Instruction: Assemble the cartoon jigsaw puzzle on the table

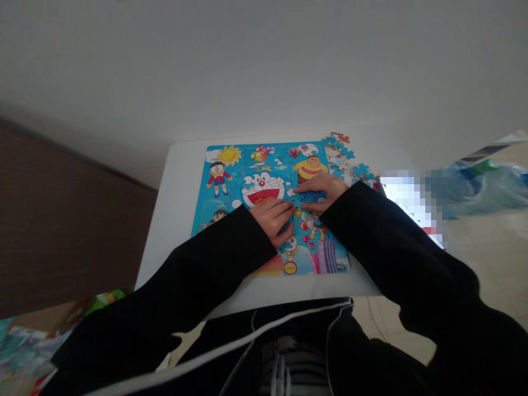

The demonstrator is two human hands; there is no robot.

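Note:
A blue cartoon jigsaw puzzle (237,181) lies flat on a small white table, with a large smiling cat face in its middle. My left hand (273,217) rests on the puzzle just below that face, thumb and fingers apart, fingertips touching the surface right of centre. Coming in from the right, my right hand (324,190) lies over the puzzle under the figure in the yellow striped shirt. Its fingers are stretched out, with the tips close to those of my left hand. No piece shows in either hand. My forearms hide parts of the lower puzzle.
Loose jigsaw pieces (340,154) are heaped beyond the puzzle's right edge. A lit screen (406,206), partly pixelated, stands at the right edge of the white table (165,220). Behind is a pale wall (264,66). A white cord (231,347) crosses my lap.

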